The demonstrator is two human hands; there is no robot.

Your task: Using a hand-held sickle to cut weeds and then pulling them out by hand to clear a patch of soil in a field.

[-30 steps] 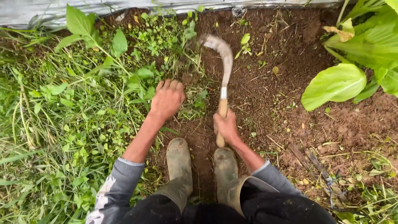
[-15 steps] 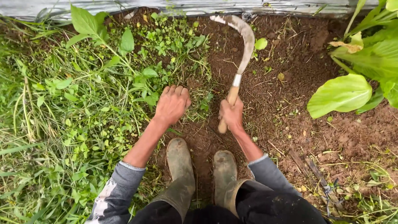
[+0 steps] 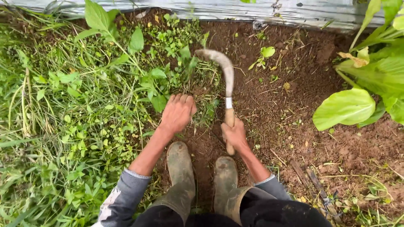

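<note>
A: Sickle [image 3: 227, 84] first. Where is it, and how do I have it?

B: My right hand [image 3: 234, 135] is wrapped shut around its wooden handle, just ahead of the boots [image 3: 202, 176]. The curved blade arcs away from the boots and hooks left, its tip in the weed clump [image 3: 198, 80] at the edge of the bare soil [image 3: 294, 96].

A: And the left hand [image 3: 179, 112]?

B: It lies knuckles up on the weeds just left of the sickle, fingers [image 3: 181, 100] curled down into the greenery. I can't tell whether they grip any stems.

A: How would I do this cut well?

B: I'd judge it best to keep the blade low against the soil, draw it toward the boots in a short pull, and hold the left fingers clear of the edge, since they sit near the blade.

A: What changed from half a second ago?

B: The blade then stood raised farther from the boots, up near the silver sheeting [image 3: 252, 10]. Now it has come down and swung left into the clump. The left hand has barely shifted.
</note>
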